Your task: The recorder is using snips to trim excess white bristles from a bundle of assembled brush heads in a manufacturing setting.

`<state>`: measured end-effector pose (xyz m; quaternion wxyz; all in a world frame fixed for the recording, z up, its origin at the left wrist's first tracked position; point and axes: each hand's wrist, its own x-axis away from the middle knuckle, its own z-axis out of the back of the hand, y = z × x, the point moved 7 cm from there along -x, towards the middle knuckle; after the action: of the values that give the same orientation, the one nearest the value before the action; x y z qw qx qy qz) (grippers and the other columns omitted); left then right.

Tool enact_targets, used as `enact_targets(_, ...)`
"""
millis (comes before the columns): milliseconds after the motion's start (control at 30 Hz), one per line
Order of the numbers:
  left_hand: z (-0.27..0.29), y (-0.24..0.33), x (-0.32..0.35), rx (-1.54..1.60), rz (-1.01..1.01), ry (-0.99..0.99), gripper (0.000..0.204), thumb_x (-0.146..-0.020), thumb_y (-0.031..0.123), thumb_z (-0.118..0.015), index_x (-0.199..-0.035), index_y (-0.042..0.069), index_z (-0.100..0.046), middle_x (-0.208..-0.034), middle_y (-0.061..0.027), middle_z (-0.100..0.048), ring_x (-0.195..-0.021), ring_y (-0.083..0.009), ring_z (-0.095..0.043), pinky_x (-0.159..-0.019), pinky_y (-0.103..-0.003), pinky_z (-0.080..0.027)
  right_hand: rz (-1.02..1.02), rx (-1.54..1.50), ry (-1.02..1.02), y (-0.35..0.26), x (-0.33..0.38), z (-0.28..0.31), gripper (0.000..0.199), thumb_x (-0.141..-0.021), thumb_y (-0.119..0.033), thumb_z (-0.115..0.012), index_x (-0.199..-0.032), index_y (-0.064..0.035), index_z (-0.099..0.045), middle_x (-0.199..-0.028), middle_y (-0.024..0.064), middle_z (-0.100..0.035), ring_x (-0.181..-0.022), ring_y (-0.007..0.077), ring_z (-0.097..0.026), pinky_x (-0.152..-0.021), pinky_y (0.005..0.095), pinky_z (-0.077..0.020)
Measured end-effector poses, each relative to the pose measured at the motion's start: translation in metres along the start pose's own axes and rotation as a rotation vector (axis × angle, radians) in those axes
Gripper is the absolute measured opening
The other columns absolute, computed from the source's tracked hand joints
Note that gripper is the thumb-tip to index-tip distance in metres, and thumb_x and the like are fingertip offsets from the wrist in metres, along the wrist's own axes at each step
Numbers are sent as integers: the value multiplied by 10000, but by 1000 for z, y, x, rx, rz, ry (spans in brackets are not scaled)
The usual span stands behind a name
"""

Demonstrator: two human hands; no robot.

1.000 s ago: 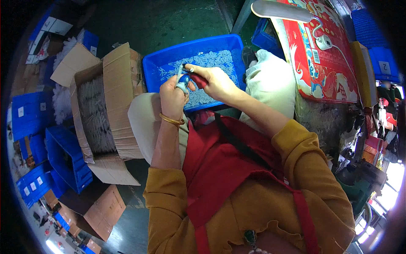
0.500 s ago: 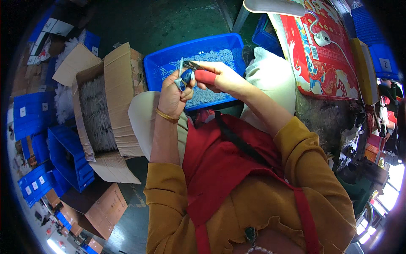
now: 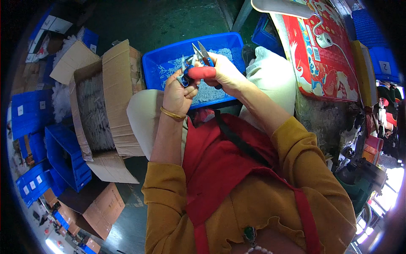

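My left hand (image 3: 176, 94) is closed, pinching a thin, pale ribbed piece (image 3: 183, 64) that points upward from the fingers. Dark blue wrapping (image 3: 185, 79) shows around its fingertips. Close beside it, my right hand (image 3: 226, 75) is wrapped round a small pair of scissors (image 3: 203, 51), whose pointed metal blades stand apart and point up and away from me. A red cover (image 3: 201, 73) sits on a right-hand finger, which reaches to the left fingertips. Both hands are above a blue plastic bin (image 3: 153, 59) with many small whitish pieces (image 3: 211, 94) in it.
An open cardboard box (image 3: 122, 99) packed with pale thin pieces stands at my left. Blue crates (image 3: 67, 156) and another carton (image 3: 101, 209) lie beyond it. At the right are a red patterned tabletop (image 3: 325, 63) and a lamp (image 3: 281, 7). My knees flank the bin.
The scissors have swung upward and their blades have parted; before, they were beside the ribbed piece. My left hand still holds that piece, and the hands stay close together.
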<state>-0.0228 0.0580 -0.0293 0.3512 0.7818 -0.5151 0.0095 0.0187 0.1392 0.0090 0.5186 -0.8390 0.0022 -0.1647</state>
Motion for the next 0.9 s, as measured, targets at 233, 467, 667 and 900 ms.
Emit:
enact_targets(233, -12, 10, 3, -152, -110, 3, 262, -757, -42, -312, -950, 25, -476, -632, -118, -499, -379, -50, -314, -346, -160, -236, -34, -120, 39, 10, -10, 8, 141, -646, -144, -663, -661, -100, -530, -480, -56, -390, -383, 31, -295, -376, 193, -195)
enact_targets(467, -14, 12, 3, -287, -147, 59, 311, -701, -85, -307, -930, 2, -499, -622, -88, -519, -405, -37, -341, -351, -153, -233, 0, -345, 111, 13, -9, 6, 144, -664, -89, -629, -638, -68, -489, -504, -19, -432, -361, 38, -306, -343, 183, -210)
enact_targets(667, -4, 5, -8, -399, -183, 68, 260, -781, -23, -331, -1003, 16, -462, -630, -48, -500, -381, -17, -305, -339, -140, -212, 19, -223, 268, 15, -17, 22, 81, -720, -100, -565, -689, -54, -507, -520, -6, -437, -396, 38, -352, -351, 194, -229)
enact_targets(900, 3, 9, 0, -717, -176, 184, 277, -734, -46, -336, -919, 26, -529, -628, 6, -496, -419, -11, -335, -350, -150, -240, 247, 535, 284, -21, -12, 24, 193, -685, -171, -584, -764, 2, -550, -624, 39, -512, -557, 118, -474, -503, 234, -362)
